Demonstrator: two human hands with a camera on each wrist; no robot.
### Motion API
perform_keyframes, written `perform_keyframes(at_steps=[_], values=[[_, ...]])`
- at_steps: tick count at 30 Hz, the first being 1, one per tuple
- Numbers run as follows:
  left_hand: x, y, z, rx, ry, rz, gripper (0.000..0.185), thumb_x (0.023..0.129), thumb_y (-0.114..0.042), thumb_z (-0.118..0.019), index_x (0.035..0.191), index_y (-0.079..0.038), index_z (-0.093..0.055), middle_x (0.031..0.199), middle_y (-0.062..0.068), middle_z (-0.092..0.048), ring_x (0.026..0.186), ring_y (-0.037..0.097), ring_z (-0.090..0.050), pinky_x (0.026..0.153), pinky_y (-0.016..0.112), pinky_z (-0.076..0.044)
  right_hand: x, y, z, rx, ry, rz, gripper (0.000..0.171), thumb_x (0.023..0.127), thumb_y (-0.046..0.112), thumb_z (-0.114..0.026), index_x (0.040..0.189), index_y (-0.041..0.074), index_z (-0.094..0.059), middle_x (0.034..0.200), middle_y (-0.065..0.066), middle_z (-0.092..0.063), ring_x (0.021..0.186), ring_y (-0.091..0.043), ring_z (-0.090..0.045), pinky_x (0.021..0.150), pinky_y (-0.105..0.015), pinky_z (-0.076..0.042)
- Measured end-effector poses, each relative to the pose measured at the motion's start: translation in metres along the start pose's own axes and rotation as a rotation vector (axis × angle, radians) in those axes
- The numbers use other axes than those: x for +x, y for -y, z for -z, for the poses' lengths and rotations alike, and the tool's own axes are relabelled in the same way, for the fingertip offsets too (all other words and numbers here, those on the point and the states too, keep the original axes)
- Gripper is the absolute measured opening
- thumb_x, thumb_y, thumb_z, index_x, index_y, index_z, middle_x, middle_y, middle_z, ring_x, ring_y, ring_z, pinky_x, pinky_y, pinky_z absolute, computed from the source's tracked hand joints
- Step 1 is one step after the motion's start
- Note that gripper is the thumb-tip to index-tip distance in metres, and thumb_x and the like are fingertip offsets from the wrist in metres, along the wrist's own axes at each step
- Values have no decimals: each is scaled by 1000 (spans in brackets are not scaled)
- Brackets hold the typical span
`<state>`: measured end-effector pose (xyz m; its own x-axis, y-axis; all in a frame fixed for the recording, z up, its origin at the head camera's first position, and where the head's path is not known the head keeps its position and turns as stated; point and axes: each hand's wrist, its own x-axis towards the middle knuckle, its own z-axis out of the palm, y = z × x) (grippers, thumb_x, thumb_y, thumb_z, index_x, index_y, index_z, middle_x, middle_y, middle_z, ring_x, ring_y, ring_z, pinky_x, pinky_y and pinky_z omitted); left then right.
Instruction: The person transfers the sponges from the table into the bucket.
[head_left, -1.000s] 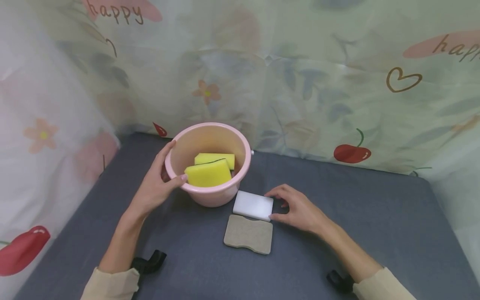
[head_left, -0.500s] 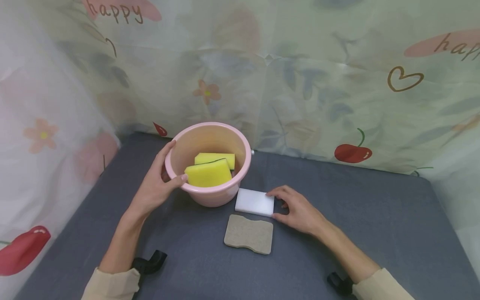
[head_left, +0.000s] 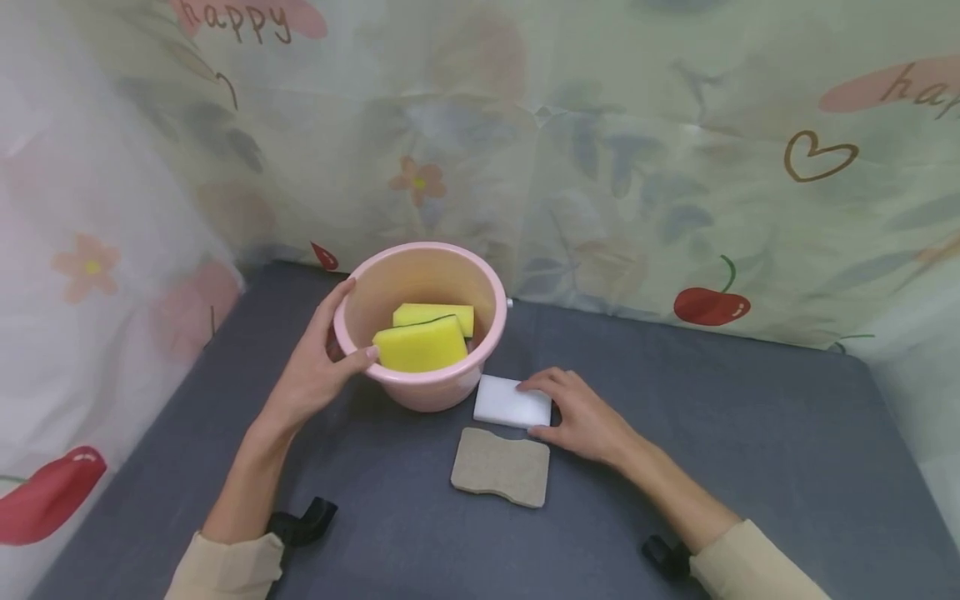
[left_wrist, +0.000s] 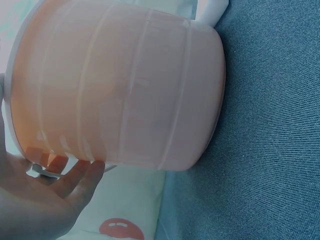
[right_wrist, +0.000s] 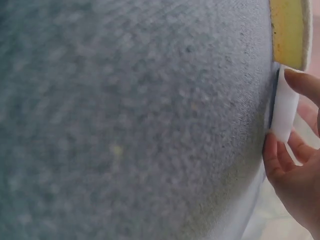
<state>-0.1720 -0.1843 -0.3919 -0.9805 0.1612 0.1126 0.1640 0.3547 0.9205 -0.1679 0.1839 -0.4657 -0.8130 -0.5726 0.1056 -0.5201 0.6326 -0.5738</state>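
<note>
My left hand (head_left: 307, 379) holds the pink bucket (head_left: 427, 390) by its left rim, the thumb over the near edge and the fingers along the outside wall. In the left wrist view those fingers lie against the bucket's side (left_wrist: 145, 90). Two yellow sponges (head_left: 422, 345) lean inside the bucket. To the bucket's right, a flat white sponge (head_left: 506, 402) lies on the table. My right hand (head_left: 588, 418) pinches its right end, thumb at the near edge and fingers at the far edge; the right wrist view shows the white sponge (right_wrist: 285, 107) between them.
A grey-topped sponge with notched sides (head_left: 501, 468) lies just in front of the white one; its yellow layer (right_wrist: 289, 35) shows in the right wrist view. The dark cloth-covered table (head_left: 712, 467) ends at a patterned curtain (head_left: 600, 208) behind and at the sides.
The white sponge has shifted slightly back and turned straighter beside the bucket. My right hand's fingers have moved left, farther over it. The left hand stays on the bucket rim.
</note>
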Motion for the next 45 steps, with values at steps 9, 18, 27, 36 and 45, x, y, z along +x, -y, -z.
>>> perform_keyframes(at_steps=[9, 18, 27, 36, 45], values=[[3, -3, 0, 3, 3, -12, 90, 89, -15, -73, 159, -29, -18, 162, 0, -20, 136, 28, -37, 93, 19, -47, -4, 2, 24, -5, -33, -15, 45, 87, 23, -78, 130, 16, -66, 136, -5, -57, 123, -26, -53, 99, -48, -46], [2, -3, -1, 18, -2, 8, 91, 89, -17, -74, 159, -30, -18, 162, -1, -19, 138, 26, -35, 101, 41, -43, -8, 6, 50, 21, -123, -26, 42, 88, 21, -77, 129, 17, -67, 136, -4, -58, 123, -24, -55, 93, -44, -50], [1, -1, 0, -3, 5, 3, 90, 89, -15, -74, 159, -29, -18, 162, -1, -19, 138, 26, -35, 96, 20, -45, -9, 12, 70, 1, -177, -42, 43, 85, 17, -80, 127, 15, -68, 135, -5, -59, 120, -26, -57, 90, -45, -50], [0, -1, -1, -8, 6, 13, 90, 90, -17, -73, 159, -30, -18, 162, 0, -19, 137, 27, -36, 94, 18, -46, -7, 17, 88, 10, -265, -31, 44, 87, 13, -78, 129, 15, -67, 137, -5, -58, 122, -26, -56, 84, -44, -51], [1, 1, 0, 11, -5, 19, 89, 90, -19, -73, 159, -30, -18, 162, -1, -19, 137, 26, -36, 101, 37, -45, 3, 26, 102, 35, -310, -71, 42, 89, 10, -74, 131, 10, -66, 139, -8, -57, 121, -28, -55, 85, -47, -50]])
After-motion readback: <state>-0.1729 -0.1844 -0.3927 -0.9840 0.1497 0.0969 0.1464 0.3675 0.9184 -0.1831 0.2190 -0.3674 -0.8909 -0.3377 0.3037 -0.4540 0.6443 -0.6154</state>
